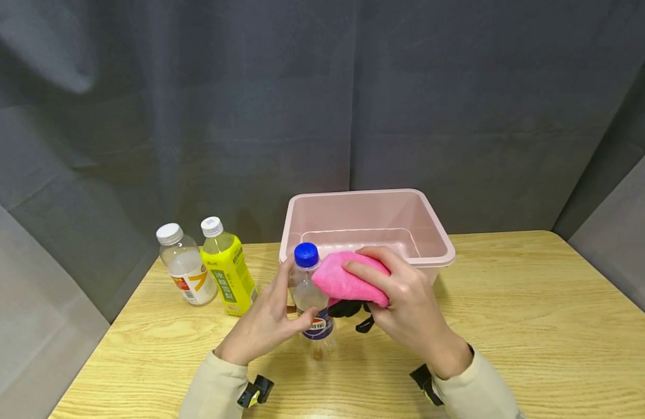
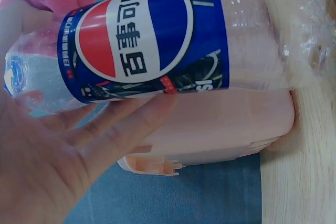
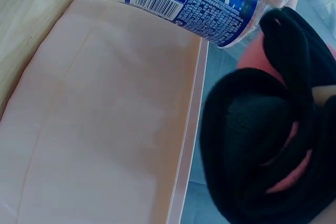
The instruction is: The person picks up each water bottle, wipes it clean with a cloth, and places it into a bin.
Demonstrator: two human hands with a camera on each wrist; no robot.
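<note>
Gripping the bottle (image 1: 307, 295) roughly upright before the tub (image 1: 436, 262) with the left hand (image 1: 267, 323), pinching the bunched cloth (image 1: 348, 279) near its neck with the right hand (image 1: 410, 297), and ideally bracing lightly, sparing likely flimsy plastic while wiping evenly.

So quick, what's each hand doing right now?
Left hand: holding the blue-capped Pepsi bottle, fingers and thumb around it.
Right hand: closed on a bunched pink-and-black cloth.
</note>
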